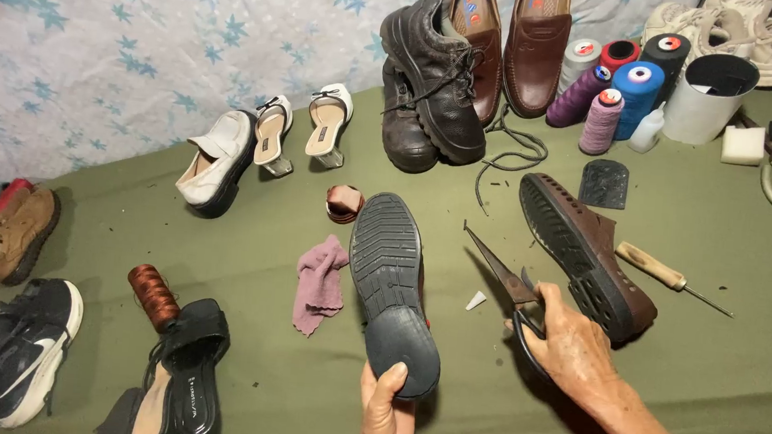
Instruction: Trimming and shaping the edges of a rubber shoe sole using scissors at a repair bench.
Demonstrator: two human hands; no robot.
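The left hand (384, 414) grips a dark shoe (394, 288) by its heel end and holds it up with the bumpy sole facing up, above the green bench (717, 367). The right hand (570, 345) is closed around the handles of black scissors (503, 278), with the blades pointing up and to the left. A brown shoe (587, 255) lies sole up just beside the right hand. A pink rag (320, 281) lies near the dark shoe.
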